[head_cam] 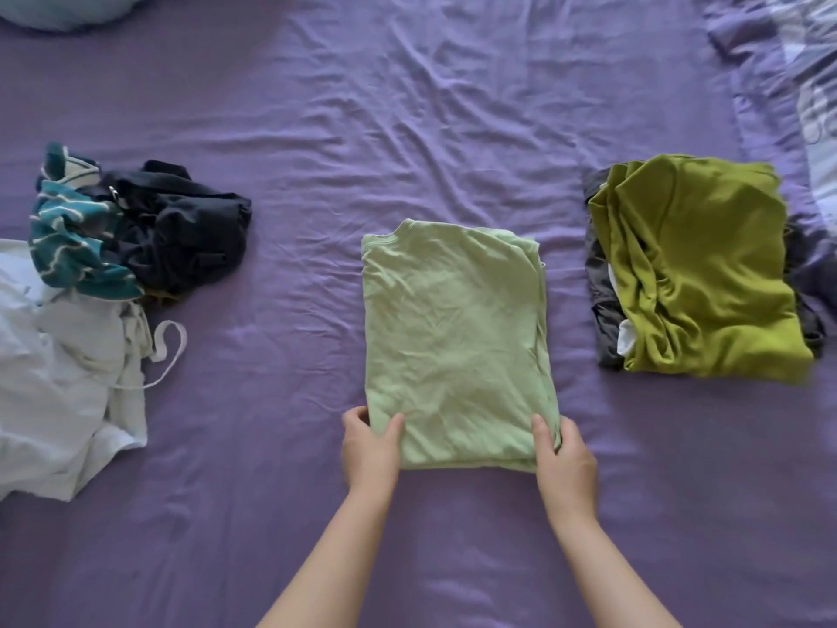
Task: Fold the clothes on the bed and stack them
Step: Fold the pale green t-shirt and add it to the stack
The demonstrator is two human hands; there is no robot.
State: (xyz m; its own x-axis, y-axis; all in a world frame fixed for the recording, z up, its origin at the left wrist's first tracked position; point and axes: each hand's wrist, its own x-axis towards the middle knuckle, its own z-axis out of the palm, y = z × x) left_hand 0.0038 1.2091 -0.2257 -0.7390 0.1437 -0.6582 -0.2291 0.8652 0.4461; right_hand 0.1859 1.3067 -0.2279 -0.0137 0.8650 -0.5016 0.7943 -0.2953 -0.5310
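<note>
**Both hands gripping the near edge of the folded light green shirt**

The left hand [369, 451] pinches the lower left corner of the light green shirt [453, 351], thumb on top and fingers curled under the edge. The right hand [566, 460] pinches the lower right corner in the same manner. The shirt lies folded into a rectangle at the centre of the frame, flat on the purple bed sheet [317, 129].

At the right of the frame, well apart from the shirt, sits a stack with an olive green garment [706, 274] on top and dark grey cloth showing beneath its left edge. At the left lies an unfolded heap: a dark navy garment [181, 233], a teal striped garment [72, 233] and a white garment [59, 387] with a loose strap. Patterned bedding [810, 106] occupies the upper right corner. Nothing lies between shirt and stack.
</note>
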